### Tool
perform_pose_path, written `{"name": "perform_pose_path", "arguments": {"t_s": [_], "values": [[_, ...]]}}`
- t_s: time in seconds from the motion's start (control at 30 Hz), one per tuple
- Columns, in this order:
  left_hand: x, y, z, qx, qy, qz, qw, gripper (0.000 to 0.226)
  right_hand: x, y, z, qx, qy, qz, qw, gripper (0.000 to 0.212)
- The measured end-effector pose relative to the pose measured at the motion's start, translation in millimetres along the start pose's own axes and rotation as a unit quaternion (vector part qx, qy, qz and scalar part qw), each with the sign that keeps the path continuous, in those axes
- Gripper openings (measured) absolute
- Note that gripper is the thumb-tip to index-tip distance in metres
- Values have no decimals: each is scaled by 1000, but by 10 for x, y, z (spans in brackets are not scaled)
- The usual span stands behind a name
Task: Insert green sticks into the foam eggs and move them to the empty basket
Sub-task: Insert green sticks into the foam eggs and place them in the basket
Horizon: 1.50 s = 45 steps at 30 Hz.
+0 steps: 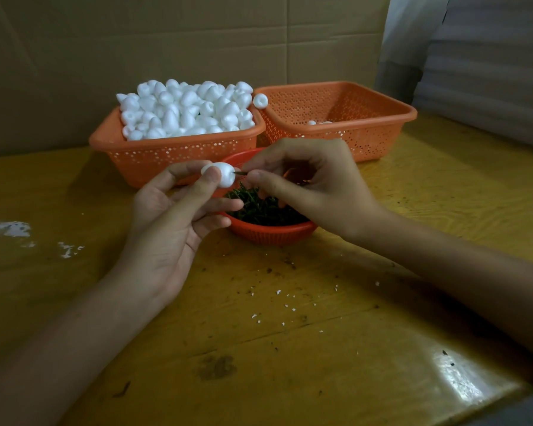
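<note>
1. L hand (173, 210) is holding one foam egg (220, 175) up above the worktop (290, 318). Its thumb & fingertips (211, 176) are clamped on the egg, one end turned to the R, prob. so that end faces the stick.
2. R hand (308, 186) is pinching a green stick (238, 172), thumb & index (259, 177) pressed together on it. The tip is meeting the egg's end; can't tell how deep it's sitting.
3. Both hands are working right over the red bowl (271, 232) of green sticks, likely so the next stick is close.
4. Full basket (179, 152) is sitting behind-L of the bowl, heaped w/ eggs. One loose egg (260, 100) is perching on the rims where the two baskets meet.
5. Receiving basket (382, 124) is standing just beside it on the R, w/ only a few white eggs showing inside. The held egg isn't there yet.
6. Foam crumbs (277, 292) are lying on the worktop, and a cardboard sheet (166, 41) is standing behind as a backdrop.
7. Writing/brands: nothing readable is showing.
</note>
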State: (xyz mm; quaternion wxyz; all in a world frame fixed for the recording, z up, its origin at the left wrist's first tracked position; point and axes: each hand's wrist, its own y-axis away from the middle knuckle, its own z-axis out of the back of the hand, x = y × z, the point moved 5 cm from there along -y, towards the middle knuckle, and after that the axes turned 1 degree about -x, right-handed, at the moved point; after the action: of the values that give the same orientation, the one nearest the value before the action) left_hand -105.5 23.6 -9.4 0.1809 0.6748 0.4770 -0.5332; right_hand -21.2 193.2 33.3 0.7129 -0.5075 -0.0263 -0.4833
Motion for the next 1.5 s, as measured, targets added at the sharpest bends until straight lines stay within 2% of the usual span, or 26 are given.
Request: {"name": "perform_pose_path", "arguments": {"t_s": [0.43, 0.67, 0.93, 1.5], "values": [[-38, 27, -20, 11, -30, -20, 999, 32, 51, 19, -30, -1, 62, 28, 998, 15], [-62, 44, -37, 9, -50, -34, 998, 34, 189, 60, -45, -18, 197, 109, 974, 26], [-46, 38, -29, 16, -51, -33, 998, 27, 178, 42, -35, -15, 188, 79, 979, 21], [-21, 23, -6, 22, -49, -38, 998, 30, 132, 44, -80, 21, 141, 51, 989, 30]]}}
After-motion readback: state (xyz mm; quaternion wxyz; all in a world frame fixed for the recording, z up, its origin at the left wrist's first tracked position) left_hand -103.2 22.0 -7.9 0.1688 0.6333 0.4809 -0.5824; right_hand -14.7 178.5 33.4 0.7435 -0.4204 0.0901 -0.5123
